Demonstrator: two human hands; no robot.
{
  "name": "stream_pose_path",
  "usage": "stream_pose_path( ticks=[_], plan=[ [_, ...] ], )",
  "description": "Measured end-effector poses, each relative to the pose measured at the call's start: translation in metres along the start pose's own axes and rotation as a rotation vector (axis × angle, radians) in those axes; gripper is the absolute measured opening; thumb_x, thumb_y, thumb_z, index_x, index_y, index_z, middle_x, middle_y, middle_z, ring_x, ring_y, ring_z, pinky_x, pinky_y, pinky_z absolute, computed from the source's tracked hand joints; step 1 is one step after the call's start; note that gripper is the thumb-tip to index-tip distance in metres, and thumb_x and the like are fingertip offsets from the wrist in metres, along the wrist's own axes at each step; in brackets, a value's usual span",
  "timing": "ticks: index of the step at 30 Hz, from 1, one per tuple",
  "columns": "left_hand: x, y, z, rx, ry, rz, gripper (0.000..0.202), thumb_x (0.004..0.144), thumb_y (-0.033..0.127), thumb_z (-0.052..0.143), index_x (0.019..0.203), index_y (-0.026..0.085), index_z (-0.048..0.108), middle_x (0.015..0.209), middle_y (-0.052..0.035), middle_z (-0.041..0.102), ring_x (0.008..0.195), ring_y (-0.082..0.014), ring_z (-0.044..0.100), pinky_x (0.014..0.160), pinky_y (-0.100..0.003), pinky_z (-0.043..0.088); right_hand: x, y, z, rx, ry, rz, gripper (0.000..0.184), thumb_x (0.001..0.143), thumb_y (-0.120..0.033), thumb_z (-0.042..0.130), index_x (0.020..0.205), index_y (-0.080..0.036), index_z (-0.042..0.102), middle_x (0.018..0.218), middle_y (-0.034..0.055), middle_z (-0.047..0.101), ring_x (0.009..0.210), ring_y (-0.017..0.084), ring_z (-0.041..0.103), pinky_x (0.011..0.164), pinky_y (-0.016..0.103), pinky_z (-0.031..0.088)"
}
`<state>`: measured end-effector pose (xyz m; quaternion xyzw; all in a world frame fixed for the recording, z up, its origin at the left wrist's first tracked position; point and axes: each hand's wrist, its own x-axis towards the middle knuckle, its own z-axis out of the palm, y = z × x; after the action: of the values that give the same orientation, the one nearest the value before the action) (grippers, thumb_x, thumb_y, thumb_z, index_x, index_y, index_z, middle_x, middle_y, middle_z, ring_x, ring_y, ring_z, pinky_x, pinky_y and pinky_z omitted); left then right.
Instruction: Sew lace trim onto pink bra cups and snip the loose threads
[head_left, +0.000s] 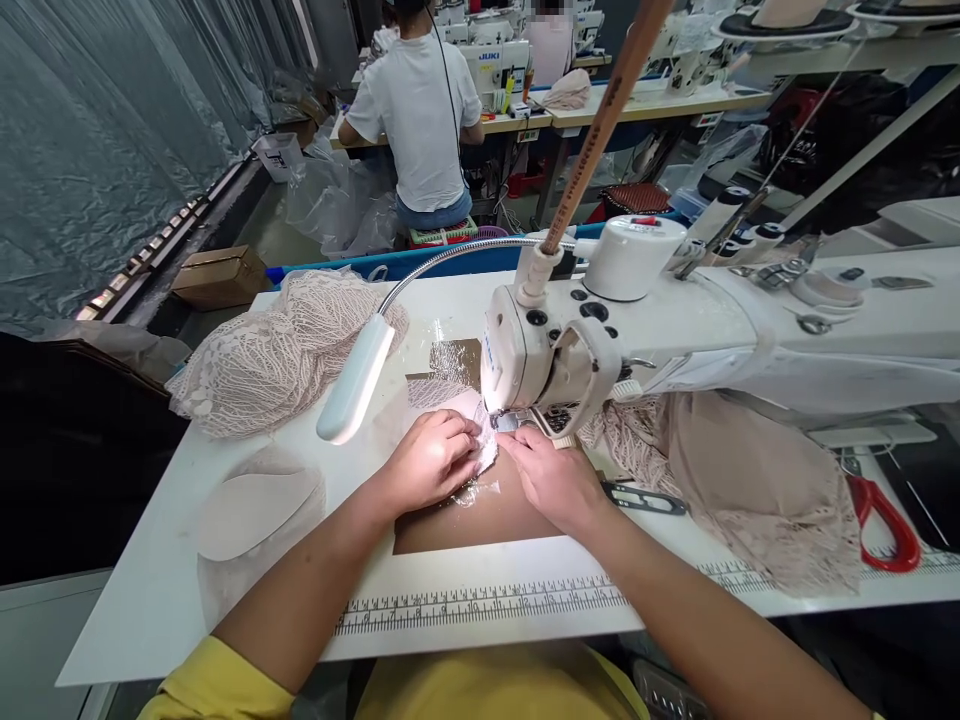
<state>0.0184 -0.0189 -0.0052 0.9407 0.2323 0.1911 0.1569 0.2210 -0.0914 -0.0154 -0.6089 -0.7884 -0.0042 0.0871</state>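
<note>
A small piece of pale lace fabric (487, 447) lies under the needle area of a white sewing machine (517, 350). My left hand (433, 458) is closed on its left side, fingers curled and pressed down. From the right, my right hand (553, 478) reaches in with the fingers together, tips at the fabric's edge close beside the presser foot (507, 421). Its fingertips are partly hidden by the machine. More lace (435, 392) spreads behind my left hand. A brown plate (480, 525) is set in the table under both hands.
A heap of beige lace (285, 350) and pale cut pieces (255, 515) lie left. Right are thread snips (645, 499), beige fabric (750, 470) and red-handled scissors (889, 525). A lamp (356, 380) overhangs the table; a ruler strip (480, 606) runs along its front. A person (424, 110) sits ahead.
</note>
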Motion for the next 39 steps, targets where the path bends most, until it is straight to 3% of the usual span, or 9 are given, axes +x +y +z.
stream_pose_path(
  ticks=[7, 13, 17, 19, 24, 31, 35, 39],
  plan=[
    [0.0004, 0.0010, 0.0023, -0.032, 0.023, 0.003, 0.020, 0.091, 0.023, 0.049, 0.077, 0.016, 0.061, 0.087, -0.0076, 0.064, 0.084, -0.0189, 0.055, 0.076, -0.033, 0.044, -0.0061, 0.0050, 0.0035, 0.058, 0.067, -0.021, 0.040, 0.087, -0.012, 0.043, 0.119, -0.022, 0.065, 0.093, 0.0051, 0.067, 0.072, 0.016, 0.057, 0.062, 0.027, 0.041],
    [-0.0003, 0.0037, 0.0043, 0.074, -0.014, 0.016, 0.027, 0.096, 0.031, 0.045, 0.094, 0.020, 0.069, 0.081, -0.0061, 0.060, 0.080, -0.0177, 0.051, 0.072, -0.031, 0.039, -0.0068, 0.0051, 0.0033, 0.092, 0.093, -0.021, 0.038, 0.088, -0.013, 0.043, 0.118, -0.021, 0.065, 0.095, 0.0059, 0.069, 0.072, 0.016, 0.059, 0.063, 0.027, 0.042],
    [-0.0002, 0.0058, 0.0045, 0.107, -0.049, 0.040, 0.030, 0.097, 0.034, 0.044, 0.092, 0.022, 0.071, 0.076, -0.0045, 0.057, 0.077, -0.0169, 0.049, 0.071, -0.032, 0.037, -0.0060, 0.0042, 0.0030, 0.113, 0.104, -0.016, 0.037, 0.090, -0.013, 0.041, 0.117, -0.019, 0.066, 0.092, 0.0060, 0.069, 0.074, 0.016, 0.060, 0.064, 0.026, 0.042],
    [0.0002, 0.0067, 0.0039, 0.108, -0.055, 0.053, 0.029, 0.097, 0.033, 0.044, 0.094, 0.021, 0.071, 0.079, -0.0053, 0.060, 0.079, -0.0171, 0.050, 0.073, -0.032, 0.038, -0.0050, 0.0027, 0.0023, 0.125, 0.111, -0.028, 0.036, 0.090, -0.013, 0.042, 0.116, -0.019, 0.066, 0.092, 0.0057, 0.069, 0.075, 0.016, 0.060, 0.066, 0.026, 0.042],
    [0.0002, 0.0076, 0.0046, 0.089, -0.043, 0.108, 0.028, 0.098, 0.028, 0.043, 0.103, 0.020, 0.069, 0.114, -0.0068, 0.066, 0.098, -0.0195, 0.055, 0.084, -0.035, 0.042, -0.0041, -0.0014, 0.0001, 0.131, 0.048, -0.106, 0.034, 0.086, -0.009, 0.045, 0.109, -0.020, 0.068, 0.088, 0.0051, 0.066, 0.079, 0.016, 0.058, 0.064, 0.026, 0.038],
    [0.0001, 0.0080, 0.0079, 0.128, 0.001, 0.084, 0.025, 0.096, 0.028, 0.047, 0.104, 0.020, 0.069, 0.112, -0.0066, 0.069, 0.092, -0.0202, 0.057, 0.079, -0.035, 0.046, -0.0033, -0.0025, -0.0004, 0.071, 0.043, -0.101, 0.038, 0.085, -0.007, 0.044, 0.114, -0.019, 0.066, 0.087, 0.0058, 0.065, 0.074, 0.016, 0.056, 0.060, 0.028, 0.036],
    [0.0014, 0.0093, 0.0047, 0.152, -0.017, 0.061, 0.028, 0.097, 0.031, 0.045, 0.111, 0.020, 0.067, 0.115, -0.0083, 0.067, 0.096, -0.0210, 0.057, 0.083, -0.037, 0.046, 0.0000, -0.0025, -0.0020, 0.053, 0.053, -0.069, 0.042, 0.083, -0.007, 0.045, 0.117, -0.019, 0.065, 0.091, 0.0069, 0.065, 0.069, 0.015, 0.054, 0.058, 0.027, 0.035],
    [-0.0001, 0.0074, 0.0016, 0.116, -0.044, 0.068, 0.029, 0.095, 0.033, 0.047, 0.109, 0.020, 0.068, 0.119, -0.0075, 0.065, 0.102, -0.0232, 0.055, 0.087, -0.039, 0.045, -0.0004, -0.0006, -0.0038, 0.056, 0.078, -0.109, 0.037, 0.084, -0.009, 0.045, 0.109, -0.020, 0.069, 0.086, 0.0054, 0.063, 0.063, 0.014, 0.048, 0.055, 0.027, 0.032]
  ],
)
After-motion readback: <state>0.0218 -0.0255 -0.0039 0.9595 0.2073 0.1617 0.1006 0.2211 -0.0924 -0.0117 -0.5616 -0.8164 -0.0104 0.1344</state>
